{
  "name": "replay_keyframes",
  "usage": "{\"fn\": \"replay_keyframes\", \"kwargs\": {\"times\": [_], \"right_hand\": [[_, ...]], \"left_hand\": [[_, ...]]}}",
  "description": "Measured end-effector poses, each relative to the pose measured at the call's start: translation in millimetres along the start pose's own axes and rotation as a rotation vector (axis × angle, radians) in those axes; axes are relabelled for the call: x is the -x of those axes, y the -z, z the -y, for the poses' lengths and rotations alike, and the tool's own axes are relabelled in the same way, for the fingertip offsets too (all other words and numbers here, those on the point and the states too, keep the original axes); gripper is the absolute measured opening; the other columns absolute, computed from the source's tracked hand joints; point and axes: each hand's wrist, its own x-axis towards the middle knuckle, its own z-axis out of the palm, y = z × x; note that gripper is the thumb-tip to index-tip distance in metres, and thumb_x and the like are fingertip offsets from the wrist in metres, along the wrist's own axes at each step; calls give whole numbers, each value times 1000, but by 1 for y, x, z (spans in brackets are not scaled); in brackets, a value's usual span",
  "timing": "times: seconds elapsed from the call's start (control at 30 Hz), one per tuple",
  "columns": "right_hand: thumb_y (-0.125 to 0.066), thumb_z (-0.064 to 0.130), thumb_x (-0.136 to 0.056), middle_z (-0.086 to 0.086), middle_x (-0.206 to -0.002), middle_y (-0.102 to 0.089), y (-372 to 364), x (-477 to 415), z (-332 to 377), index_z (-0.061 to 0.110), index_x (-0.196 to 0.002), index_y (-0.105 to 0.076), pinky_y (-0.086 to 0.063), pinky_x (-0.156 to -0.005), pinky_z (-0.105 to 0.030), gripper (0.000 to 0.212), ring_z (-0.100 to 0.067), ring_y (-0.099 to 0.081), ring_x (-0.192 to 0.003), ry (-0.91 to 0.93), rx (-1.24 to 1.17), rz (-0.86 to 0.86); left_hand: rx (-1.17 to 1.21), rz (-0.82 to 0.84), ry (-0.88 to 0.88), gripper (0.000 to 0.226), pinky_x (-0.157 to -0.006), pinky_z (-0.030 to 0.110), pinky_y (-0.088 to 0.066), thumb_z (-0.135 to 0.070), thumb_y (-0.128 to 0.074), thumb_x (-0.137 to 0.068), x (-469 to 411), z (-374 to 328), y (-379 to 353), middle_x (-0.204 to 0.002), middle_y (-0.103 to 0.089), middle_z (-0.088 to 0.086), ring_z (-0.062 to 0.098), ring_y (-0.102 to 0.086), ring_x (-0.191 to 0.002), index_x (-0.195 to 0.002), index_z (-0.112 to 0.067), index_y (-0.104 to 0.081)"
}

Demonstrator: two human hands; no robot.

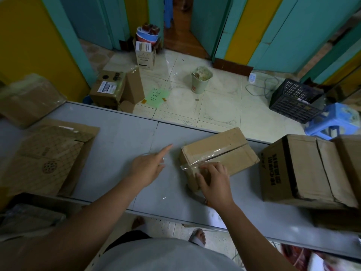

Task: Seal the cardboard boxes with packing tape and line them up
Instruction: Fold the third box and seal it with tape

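So the small box [220, 151] sits about mid-table [117, 137], closer to the far edge and turned at an angle to it. A strip of clear tape [212, 155] runs along its top seam and folds down over the near end. The right hand [214, 182] is on that near end, with bent fingers hooked over the top edge onto the tape and the thumb down the side face, so it's got the box clamped there. The left hand [148, 166] is off the box, over bare table just to its left. Its fingers are loose and the index finger sticks straight out toward the far edge. It's not holding anything I can make out, though something clear glints right by the fingers and I honestly can't tell what it is. A big box [304, 171] with black print stands at the right end, near the small one but not touching it. Flat cardboard [48, 155] lies at the left end. On the floor past the far edge there's a bin [200, 81], a dark crate [295, 100] and a blue stool [332, 120].
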Motion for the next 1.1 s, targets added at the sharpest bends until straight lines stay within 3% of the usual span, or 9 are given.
{"fn": "replay_keyframes", "kwargs": {"times": [0.13, 0.3, 0.47, 0.57, 0.7, 0.87, 0.93, 1.0, 1.1], "right_hand": [[-73, 32, -94, 12, -109, -52, -4, -1, -2, 26, -113, -73, -46, -90, -41, 20, -10, -43, -106, 10, 3, -19], [-74, 32, -92, 15, -106, -49, -9, -2, -5, 29, -110, -72, -42, -87, -37, 18, -8, -41, -104, -6, -16, -47], [-74, 31, -92, 16, -105, -50, -12, -2, -11, 32, -107, -72, -43, -87, -37, 15, -9, -43, -103, -1, -32, -55], [-73, 30, -92, 14, -105, -52, -12, -3, -12, 31, -106, -71, -45, -88, -39, 14, -12, -45, -104, -3, -42, -55], [-71, 36, -92, 11, -106, -56, -12, -2, -13, 31, -107, -71, -47, -91, -42, 16, -11, -45, -104, 6, -55, -54], [-72, 62, -80, 14, -117, -54, -12, 3, -13, 34, -117, -66, -44, -92, -35, 47, -10, -46, -109, 18, -16, -12], [-77, 64, -76, 13, -124, -54, -12, 7, -13, 33, -122, -65, -41, -93, -34, 57, -10, -45, -113, 40, 40, 19], [-79, 57, -78, 13, -127, -54, -9, 8, -13, 32, -124, -65, -42, -95, -35, 54, -11, -46, -116, 72, 55, 32], [-82, 47, -80, 11, -127, -57, 2, 7, -16, 30, -124, -66, -44, -94, -34, 49, -12, -49, -117, 131, 55, 71]], "left_hand": [[-149, 40, -11, 76, -97, 35, -49, -40, -59, -106, -5, -10, -11, -132, -71, -10, 21, -66, -120, -167, -46, -14], [-331, 177, -1, 83, -84, 38, -52, -19, -51, -102, -10, -16, -17, -115, -74, -2, 29, -69, -104, -166, -48, -7], [-320, 296, 17, 88, -85, 40, -53, -7, -51, -98, -18, -20, -18, -120, -72, 6, 33, -69, -106, -166, -48, -15], [-334, 316, 44, 85, -88, 41, -53, -9, -52, -98, -21, -18, -21, -124, -71, 9, 35, -69, -110, -168, -39, -14], [-240, 249, 31, 76, -93, 45, -54, -13, -55, -100, -21, -15, -21, -145, -56, 5, 38, -66, -118, -165, -34, -22], [-224, 187, 23, 82, -85, 45, -57, -37, -75, -94, -20, -14, -16, -142, -42, 1, 37, -68, -110, -157, -36, -23], [-185, 144, 34, 86, -81, 43, -55, -41, -80, -90, -22, -15, -12, -142, -37, -1, 32, -67, -110, -155, -38, -24], [-124, 58, -13, 81, -83, 42, -55, -34, -79, -91, -25, -17, -8, -145, -34, -4, 28, -62, -119, -154, -39, -29], [2, -15, -232, 65, -102, 44, -52, -15, -65, -99, -34, -28, -1, -156, -35, -9, 19, -48, -138, -154, -39, -41]]}}
